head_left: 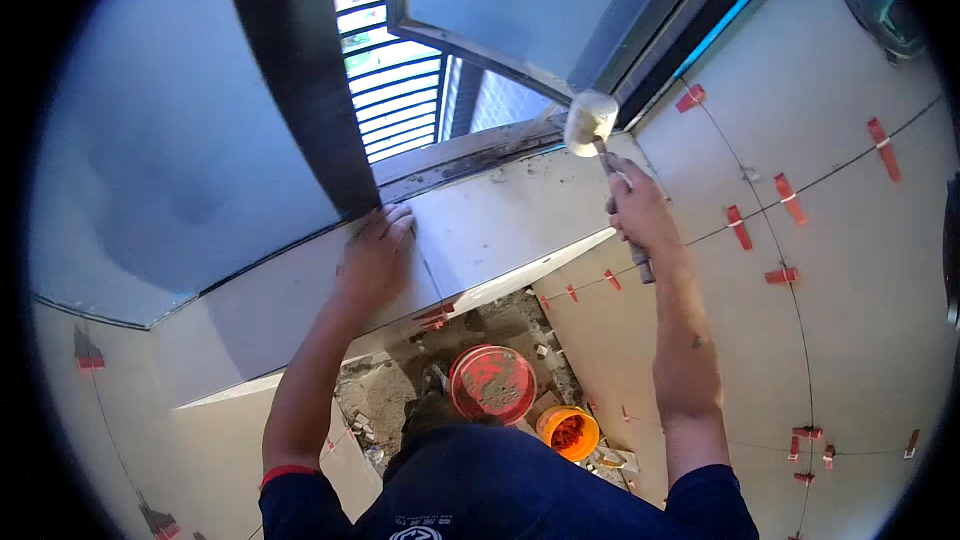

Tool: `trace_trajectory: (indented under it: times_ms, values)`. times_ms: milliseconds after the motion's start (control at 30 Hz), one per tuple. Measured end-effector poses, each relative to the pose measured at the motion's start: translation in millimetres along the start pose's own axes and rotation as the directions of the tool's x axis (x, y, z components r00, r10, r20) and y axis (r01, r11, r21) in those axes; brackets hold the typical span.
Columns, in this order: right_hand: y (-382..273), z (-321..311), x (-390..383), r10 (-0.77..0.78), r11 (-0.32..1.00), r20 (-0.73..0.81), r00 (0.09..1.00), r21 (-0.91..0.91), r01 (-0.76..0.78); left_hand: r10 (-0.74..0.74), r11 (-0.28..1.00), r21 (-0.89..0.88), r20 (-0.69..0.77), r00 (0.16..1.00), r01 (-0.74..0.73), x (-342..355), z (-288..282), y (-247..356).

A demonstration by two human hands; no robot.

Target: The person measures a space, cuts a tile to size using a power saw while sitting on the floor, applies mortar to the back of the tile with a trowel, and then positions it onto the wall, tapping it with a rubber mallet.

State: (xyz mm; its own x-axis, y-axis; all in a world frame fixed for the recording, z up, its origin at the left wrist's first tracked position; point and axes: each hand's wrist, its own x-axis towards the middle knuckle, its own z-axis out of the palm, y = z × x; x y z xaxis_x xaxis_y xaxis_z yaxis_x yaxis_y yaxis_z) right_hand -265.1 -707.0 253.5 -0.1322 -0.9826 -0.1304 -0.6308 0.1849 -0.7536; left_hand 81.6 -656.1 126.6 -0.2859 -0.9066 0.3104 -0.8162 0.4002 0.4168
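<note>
Sill ledge point(500, 225): pale tiled slab under the window, running from lower left to upper right; grey mortar smears along its back edge.
On ledge: left hand point(375, 255) lies flat near the middle, touching the tile joint.
Floor point(380, 395): bare sandy patch with rubble below the ledge's front edge.
On floor: red bucket point(492, 383) at centre; smaller orange tub point(568, 432) just beside it, to the right.

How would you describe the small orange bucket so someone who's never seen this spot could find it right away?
Start at the window sill where the left hand presses a tile, then look down to the untiled sandy patch of floor below it. Two round containers sit there side by side. The small orange bucket is the right-hand one, smaller and brighter than the red bucket next to it, and filled with red clips.
</note>
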Motion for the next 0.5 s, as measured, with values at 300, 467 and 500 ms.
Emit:
trace_trajectory:
  times_ms: [300, 467, 500]
  values:
    - [-1.5, 20.0, -7.8, -0.022, 0.998, 0.112, 0.993, -0.052, 0.028, 0.025, 0.998, 0.065, 0.022, 0.999, -0.027, 1.3, -5.9, -3.8]
    - [5.4, 25.0, -14.9, -0.092, 0.984, 0.033, 0.995, -0.152, 0.096, 0.022, 0.998, 0.051, 0.041, 0.999, -0.025, 3.7, -7.8, 4.5]
    - [7.5, 31.4, -14.9, -0.107, 0.986, 0.077, 0.991, -0.123, 0.116, 0.028, 0.999, 0.047, 0.026, 0.999, -0.029, 3.3, -7.1, 4.5]
